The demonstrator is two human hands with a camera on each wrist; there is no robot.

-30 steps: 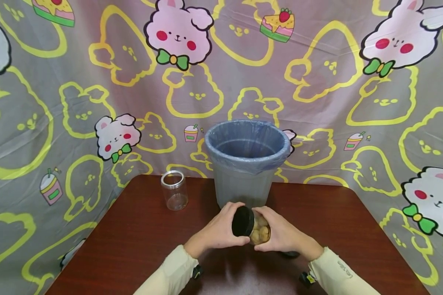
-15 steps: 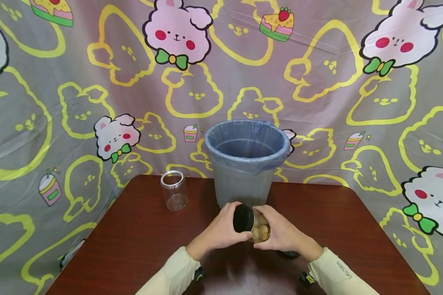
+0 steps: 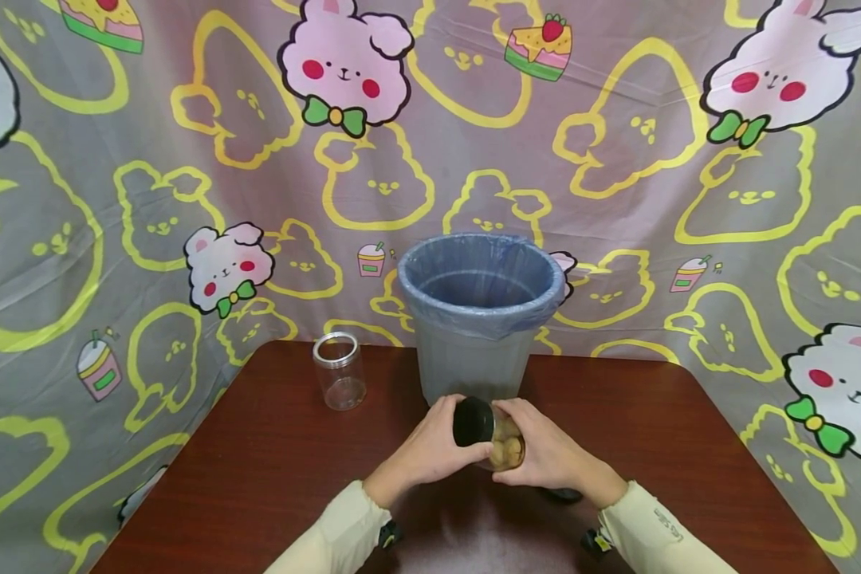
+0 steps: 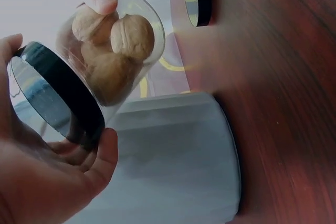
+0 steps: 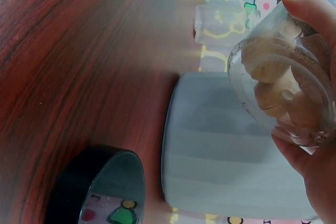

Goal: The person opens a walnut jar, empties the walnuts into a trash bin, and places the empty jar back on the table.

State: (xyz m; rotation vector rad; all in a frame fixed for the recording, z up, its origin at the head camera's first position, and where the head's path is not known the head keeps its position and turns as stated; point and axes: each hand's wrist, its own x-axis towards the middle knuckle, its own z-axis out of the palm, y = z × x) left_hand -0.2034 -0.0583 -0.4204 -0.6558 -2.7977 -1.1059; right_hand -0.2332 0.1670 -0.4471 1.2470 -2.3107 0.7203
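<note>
- So the walnut jar (image 3: 507,448) is up off the bench (image 3: 273,478), just in front of the gray trash bin (image 3: 471,363), tipped on its side with the black lid (image 3: 472,422) toward 9 o'clock.
- Left hand (image 3: 430,446) is curled round that lid, right hand (image 3: 545,450) is wrapped round the glassy body, so both hands are full.
- Forearms come in from 7 and 5 o'clock, hands facing each other.
- Left wrist cam gives you the walnuts (image 4: 113,51) up close, ridges and all; right wrist cam gets the jar's base.
- Right wrist cam also shows a second black-rimmed lid (image 5: 79,187) on the bench; head cam only catches a dark sliver under the right wrist.
- Only the head cam shows the bin's blue liner (image 3: 488,319).
- Silver-rimmed clear jar (image 3: 343,383) stands around 10 o'clock from the hands.
</note>
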